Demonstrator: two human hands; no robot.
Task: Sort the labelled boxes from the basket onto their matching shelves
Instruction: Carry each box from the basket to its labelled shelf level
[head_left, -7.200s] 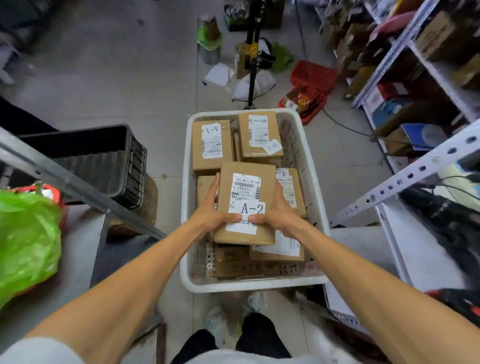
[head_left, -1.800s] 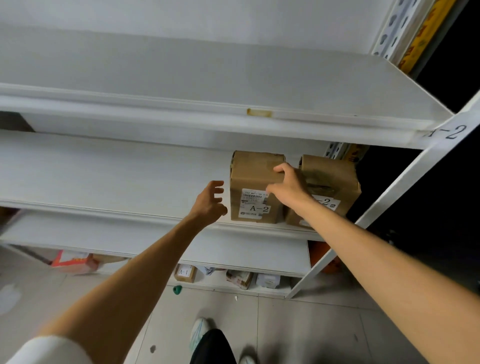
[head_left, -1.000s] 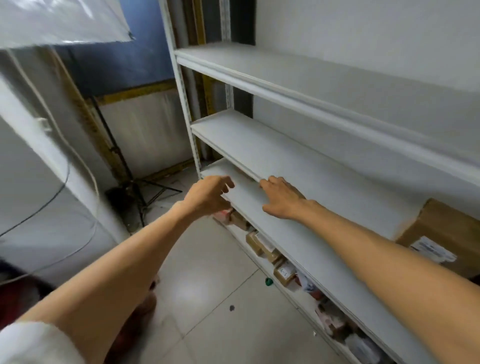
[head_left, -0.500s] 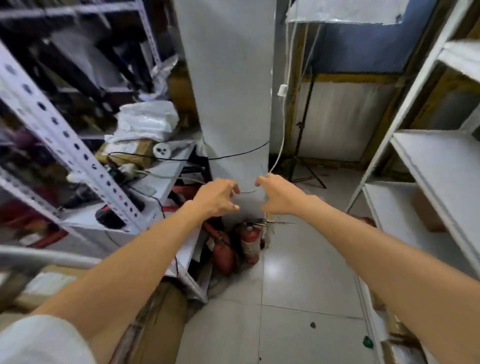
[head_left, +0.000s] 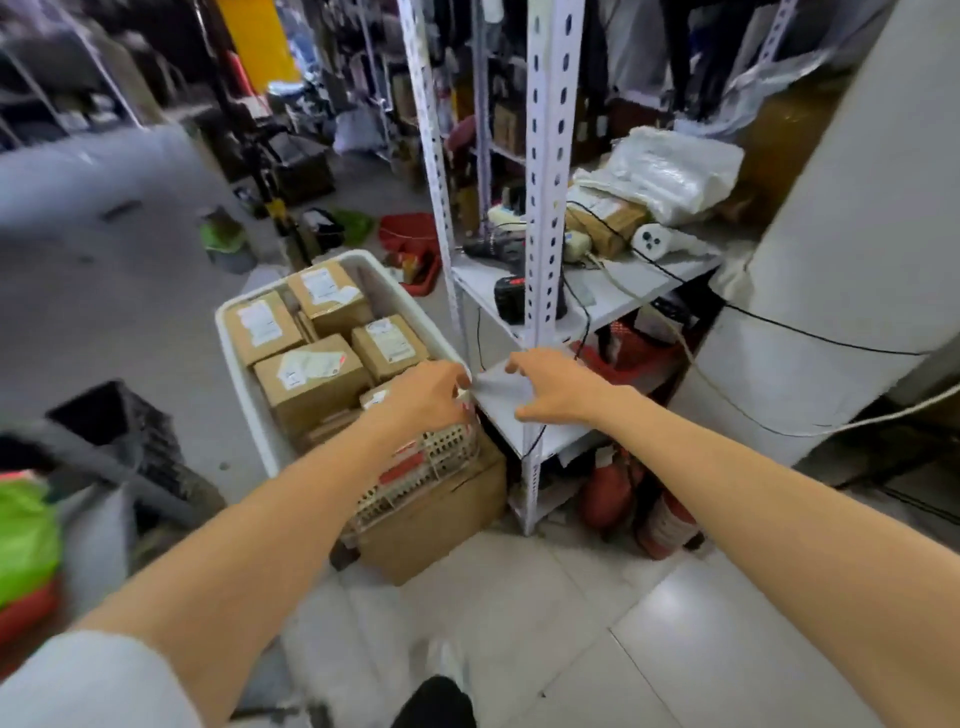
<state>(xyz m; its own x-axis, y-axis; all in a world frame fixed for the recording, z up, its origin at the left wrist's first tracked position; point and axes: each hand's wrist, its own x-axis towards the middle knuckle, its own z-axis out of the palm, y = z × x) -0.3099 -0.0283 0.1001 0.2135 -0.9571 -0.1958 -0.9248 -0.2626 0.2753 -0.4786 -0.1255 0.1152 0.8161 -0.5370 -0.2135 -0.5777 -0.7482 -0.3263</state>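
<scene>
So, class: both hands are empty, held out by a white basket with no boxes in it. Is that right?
No. The head view shows the basket holding several labelled boxes. The rest stands: left hand and right hand are empty, held out by it.

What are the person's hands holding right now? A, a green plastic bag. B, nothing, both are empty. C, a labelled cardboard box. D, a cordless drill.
B: the left hand and the right hand both grip nothing, while the labelled cardboard boxes sit in the white basket.
</scene>
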